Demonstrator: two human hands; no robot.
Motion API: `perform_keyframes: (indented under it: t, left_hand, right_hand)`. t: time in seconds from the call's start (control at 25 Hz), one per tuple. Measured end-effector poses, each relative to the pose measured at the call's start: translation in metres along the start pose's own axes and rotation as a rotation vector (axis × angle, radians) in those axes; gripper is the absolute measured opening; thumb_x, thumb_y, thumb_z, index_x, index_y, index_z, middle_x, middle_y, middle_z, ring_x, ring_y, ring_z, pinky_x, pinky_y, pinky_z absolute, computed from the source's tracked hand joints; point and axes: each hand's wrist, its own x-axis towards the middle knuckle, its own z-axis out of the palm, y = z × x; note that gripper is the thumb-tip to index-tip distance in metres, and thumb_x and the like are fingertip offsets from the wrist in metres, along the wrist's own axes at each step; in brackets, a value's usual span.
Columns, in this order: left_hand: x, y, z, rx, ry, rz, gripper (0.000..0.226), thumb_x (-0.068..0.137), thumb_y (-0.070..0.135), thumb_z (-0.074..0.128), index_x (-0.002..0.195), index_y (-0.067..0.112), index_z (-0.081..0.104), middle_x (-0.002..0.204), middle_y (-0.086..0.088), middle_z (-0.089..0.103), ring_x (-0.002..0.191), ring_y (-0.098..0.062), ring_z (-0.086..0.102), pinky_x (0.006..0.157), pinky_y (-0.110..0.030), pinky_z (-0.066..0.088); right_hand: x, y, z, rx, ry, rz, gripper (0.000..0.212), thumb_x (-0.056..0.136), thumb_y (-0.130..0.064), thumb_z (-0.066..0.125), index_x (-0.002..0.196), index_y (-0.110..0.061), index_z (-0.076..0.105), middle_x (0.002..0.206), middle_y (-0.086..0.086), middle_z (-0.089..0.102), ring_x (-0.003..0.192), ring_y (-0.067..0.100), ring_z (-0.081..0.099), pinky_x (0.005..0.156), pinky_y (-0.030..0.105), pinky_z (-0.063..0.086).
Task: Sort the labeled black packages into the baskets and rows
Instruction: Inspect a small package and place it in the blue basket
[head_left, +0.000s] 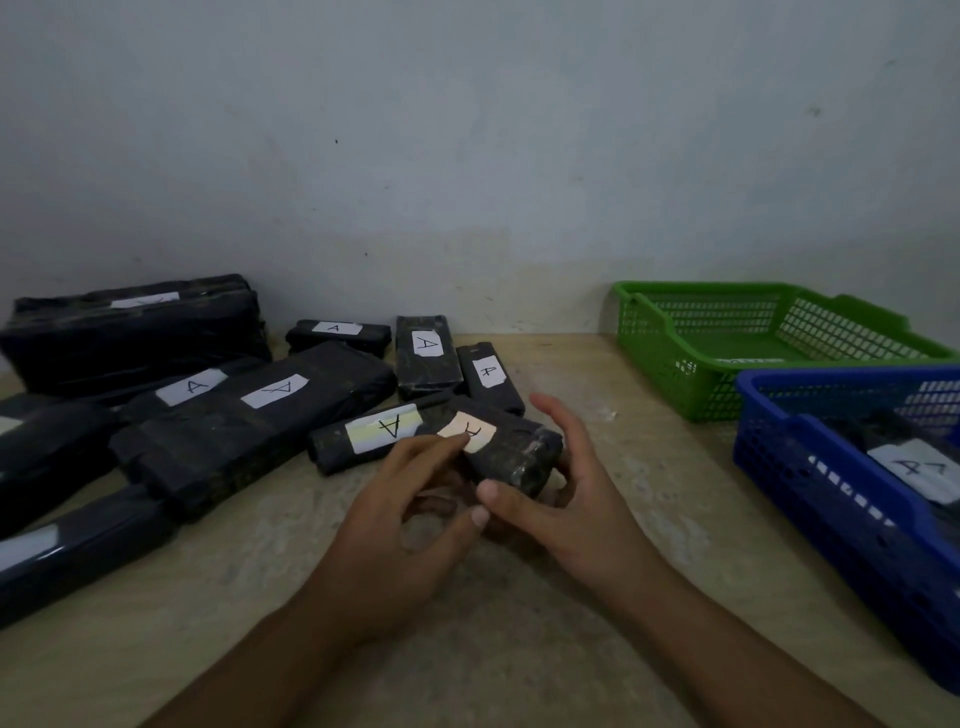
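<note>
Both hands meet at a small black package with a white label marked A, at the table's middle. My right hand grips its right end, fingers behind and thumb in front. My left hand holds its near left side, a fingertip on the label. Just left of it lies a slim black package labelled A. More A-labelled packages lie behind: two small upright ones, a small flat one and two long ones.
A green basket stands at the back right. In front of it a blue basket holds a labelled black package. Large black packages crowd the left side. The wall runs close behind the wooden table.
</note>
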Motion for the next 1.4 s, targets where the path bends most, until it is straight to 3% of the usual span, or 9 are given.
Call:
perform_keyframes:
  t: [0.12,0.32,0.44,0.52,0.64,0.8,0.92,1.2,1.4]
  left_hand:
    - [0.001,0.000,-0.001,-0.001,0.018,0.006,0.054,0.080,0.052,0.059,0.131,0.042,0.046,0.131,0.023,0.040,0.119,0.012,0.043,0.089,0.000,0.038]
    - [0.001,0.003,-0.002,-0.042,0.033,0.015,0.047,0.083,0.030,0.057,0.128,0.040,0.046,0.138,0.020,0.039,0.124,0.015,0.037,0.089,0.004,0.033]
    - [0.000,0.002,-0.003,-0.022,-0.047,0.012,0.053,0.084,0.035,0.053,0.134,0.044,0.040,0.145,0.031,0.029,0.128,0.020,0.027,0.090,0.008,0.028]
    - [0.000,0.002,-0.002,0.005,-0.081,0.027,0.056,0.083,0.043,0.053,0.136,0.047,0.036,0.146,0.037,0.022,0.129,0.023,0.022,0.090,0.009,0.026]
    - [0.001,0.001,-0.002,-0.028,-0.028,0.017,0.053,0.082,0.035,0.055,0.135,0.037,0.048,0.143,0.032,0.033,0.129,0.017,0.031,0.094,0.000,0.035]
    - [0.003,0.001,-0.003,-0.076,0.060,-0.011,0.055,0.071,0.040,0.052,0.123,0.025,0.063,0.129,0.024,0.053,0.119,0.016,0.045,0.088,0.004,0.036]
    - [0.004,-0.001,-0.001,-0.098,0.086,-0.043,0.050,0.070,0.026,0.065,0.119,0.021,0.066,0.125,0.020,0.057,0.115,0.015,0.049,0.085,0.003,0.038]
    - [0.003,-0.006,0.003,-0.055,0.067,-0.062,0.055,0.073,0.019,0.073,0.126,0.021,0.061,0.129,0.020,0.054,0.118,0.012,0.048,0.092,-0.001,0.038]
    - [0.002,-0.005,0.009,0.017,0.075,-0.046,0.050,0.082,0.006,0.067,0.130,0.020,0.059,0.130,0.020,0.051,0.121,0.014,0.042,0.094,0.002,0.032]
  right_hand:
    - [-0.001,0.002,0.000,-0.086,-0.050,-0.047,0.056,0.079,-0.039,0.071,0.130,-0.047,0.050,0.124,-0.014,0.063,0.106,-0.002,0.065,0.082,0.019,0.054]
    - [-0.002,0.001,-0.006,-0.129,-0.111,-0.036,0.036,0.093,-0.010,0.061,0.119,-0.035,0.060,0.110,-0.009,0.068,0.093,0.008,0.070,0.075,0.023,0.056]
    - [-0.002,0.002,-0.008,-0.215,-0.096,-0.045,0.025,0.089,-0.008,0.066,0.102,-0.029,0.060,0.092,-0.006,0.071,0.078,0.006,0.068,0.067,0.018,0.051]
    - [-0.002,0.004,-0.007,-0.228,-0.088,-0.052,0.025,0.088,-0.006,0.066,0.095,-0.028,0.059,0.088,-0.007,0.071,0.074,0.002,0.065,0.065,0.017,0.049]
    - [-0.002,0.006,-0.002,-0.211,-0.064,-0.068,0.020,0.088,-0.007,0.067,0.094,-0.025,0.060,0.089,-0.006,0.072,0.075,0.002,0.066,0.065,0.020,0.052]
    - [-0.005,0.008,0.000,-0.256,-0.157,-0.064,0.019,0.089,-0.023,0.067,0.102,-0.031,0.056,0.100,-0.007,0.072,0.090,0.014,0.068,0.081,0.038,0.058]
    - [-0.006,0.009,-0.001,-0.266,-0.197,-0.041,0.018,0.091,-0.021,0.062,0.104,-0.030,0.055,0.101,0.000,0.071,0.089,0.028,0.067,0.078,0.049,0.057]
    - [-0.006,0.009,0.004,-0.368,-0.108,-0.105,0.017,0.090,-0.018,0.063,0.104,-0.025,0.057,0.090,0.003,0.072,0.080,0.027,0.066,0.069,0.046,0.052]
    - [-0.006,0.004,0.005,-0.421,-0.138,-0.083,0.020,0.089,-0.019,0.064,0.103,-0.027,0.050,0.087,0.005,0.070,0.071,0.023,0.063,0.060,0.038,0.050]
